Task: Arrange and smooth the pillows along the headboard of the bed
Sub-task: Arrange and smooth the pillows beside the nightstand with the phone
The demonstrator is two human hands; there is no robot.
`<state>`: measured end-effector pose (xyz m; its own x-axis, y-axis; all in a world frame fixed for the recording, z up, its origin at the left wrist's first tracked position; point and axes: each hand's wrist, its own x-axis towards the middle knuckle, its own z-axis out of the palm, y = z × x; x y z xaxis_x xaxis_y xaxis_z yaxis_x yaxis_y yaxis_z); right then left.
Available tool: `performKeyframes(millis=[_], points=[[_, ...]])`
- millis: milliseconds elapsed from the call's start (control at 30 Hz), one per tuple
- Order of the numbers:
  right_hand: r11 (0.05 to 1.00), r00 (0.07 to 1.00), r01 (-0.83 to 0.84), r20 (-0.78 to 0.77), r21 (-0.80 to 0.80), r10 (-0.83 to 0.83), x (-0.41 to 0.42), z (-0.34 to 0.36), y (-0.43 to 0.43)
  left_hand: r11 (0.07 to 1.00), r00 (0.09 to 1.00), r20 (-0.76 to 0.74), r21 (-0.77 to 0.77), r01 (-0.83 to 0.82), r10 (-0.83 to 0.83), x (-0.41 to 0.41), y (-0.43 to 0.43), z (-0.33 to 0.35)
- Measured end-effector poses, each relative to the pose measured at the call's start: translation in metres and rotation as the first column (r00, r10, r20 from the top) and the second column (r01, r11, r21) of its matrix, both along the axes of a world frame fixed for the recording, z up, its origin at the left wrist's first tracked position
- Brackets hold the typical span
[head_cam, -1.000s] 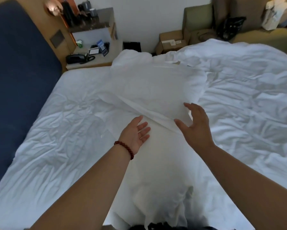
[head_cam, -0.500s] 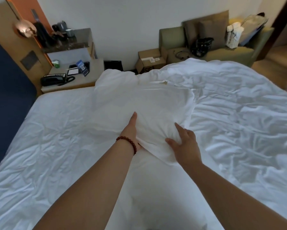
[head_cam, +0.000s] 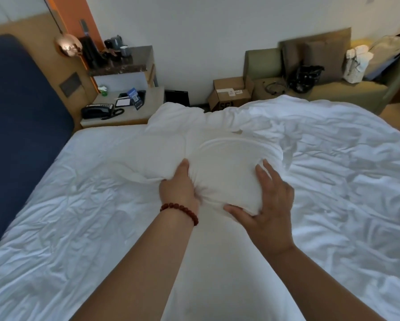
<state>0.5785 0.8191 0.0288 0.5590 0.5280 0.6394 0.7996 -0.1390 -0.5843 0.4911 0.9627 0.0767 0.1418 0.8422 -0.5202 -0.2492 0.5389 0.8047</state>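
Note:
A white pillow (head_cam: 226, 172) lies bunched in the middle of the white bed (head_cam: 67, 216). My left hand (head_cam: 179, 188), with a red bead bracelet on the wrist, grips the pillow's left side, fingers sunk into the fabric. On the right side my right hand (head_cam: 272, 200) clasps the pillow's near corner between spread fingers and thumb. The blue padded headboard (head_cam: 20, 117) runs along the left edge of the view. A second white pillow or fold of bedding (head_cam: 171, 117) lies at the far edge of the bed.
A bedside table (head_cam: 129, 112) with a black telephone (head_cam: 99, 110) stands beyond the headboard. A crumpled white duvet (head_cam: 328, 158) covers the right half of the bed. Cardboard boxes (head_cam: 229, 93) and a green sofa (head_cam: 333, 89) with bags stand against the far wall.
Both hands have gone from hovering open over the pillowcase to gripping the pillow and bunching it up. The view has tilted up, showing more of the wall.

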Motion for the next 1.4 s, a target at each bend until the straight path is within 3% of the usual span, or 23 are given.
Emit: performKeyframes(millis=[100, 233, 300, 367, 400, 433, 500, 533, 567, 667, 833, 900, 1067, 1267, 1400], points=[[0.974, 0.984, -0.141, 0.130, 0.175, 0.119, 0.008, 0.037, 0.013, 0.998, 0.996, 0.076, 0.042, -0.046, 0.043, -0.019, -0.007, 0.022], [0.947, 0.969, -0.211, -0.077, 0.244, 0.236, 0.002, 0.087, 0.026, 0.991, 0.986, 0.146, 0.087, -0.098, 0.085, -0.040, -0.020, 0.058], [0.948, 0.957, -0.216, -0.143, 0.234, 0.254, 0.002, 0.112, 0.035, 0.983, 0.996, 0.072, 0.172, -0.068, 0.056, -0.047, -0.020, 0.081], [0.951, 0.941, -0.224, -0.208, 0.211, 0.267, 0.003, 0.132, 0.044, 0.921, 0.975, -0.215, 0.388, 0.026, 0.063, -0.058, -0.019, 0.100], [0.955, 0.932, -0.224, -0.242, 0.196, 0.268, 0.004, 0.140, 0.049, 0.817, 0.899, -0.417, 0.560, 0.138, 0.134, -0.065, -0.018, 0.108], [0.955, 0.924, -0.232, -0.266, 0.184, 0.275, 0.004, 0.146, 0.053, 0.638, 0.796, -0.547, 0.715, 0.284, 0.259, -0.073, -0.019, 0.116], [0.946, 0.905, -0.266, -0.289, 0.185, 0.311, 0.003, 0.158, 0.060, 0.232, 0.713, -0.555, 0.830, 0.506, 0.430, -0.083, -0.023, 0.136], [0.938, 0.897, -0.283, -0.292, 0.198, 0.332, 0.003, 0.165, 0.063, 0.114, 0.684, -0.590, 0.787, 0.607, 0.429, -0.084, -0.020, 0.145], [0.930, 0.891, -0.297, -0.287, 0.218, 0.352, 0.002, 0.173, 0.065, 0.041, 0.650, -0.644, 0.722, 0.691, 0.403, -0.084, -0.014, 0.152], [0.905, 0.888, -0.322, -0.242, 0.279, 0.391, 0.000, 0.212, 0.068, -0.021, 0.520, -0.733, 0.570, 0.821, 0.440, -0.080, 0.006, 0.176], [0.853, 0.878, -0.379, -0.152, 0.358, 0.454, 0.000, 0.308, 0.067, -0.173, 0.660, -0.593, 0.669, 0.723, 0.462, -0.080, 0.005, 0.260], [0.824, 0.866, -0.413, -0.114, 0.388, 0.487, -0.001, 0.345, 0.068, -0.190, 0.675, -0.562, 0.684, 0.704, 0.478, -0.082, -0.001, 0.298], [0.773, 0.818, -0.485, -0.100, 0.409, 0.566, -0.007, 0.401, 0.089, -0.094, 0.657, -0.606, 0.699, 0.709, 0.449, -0.091, 0.012, 0.358], [0.816, 0.796, -0.495, -0.221, 0.299, 0.564, -0.015, 0.357, 0.146, 0.097, 0.578, -0.791, 0.603, 0.792, 0.200, -0.092, 0.064, 0.311], [0.822, 0.794, -0.511, -0.229, 0.252, 0.564, -0.018, 0.331, 0.162, 0.207, 0.578, -0.775, 0.628, 0.750, 0.256, -0.092, 0.083, 0.277]])
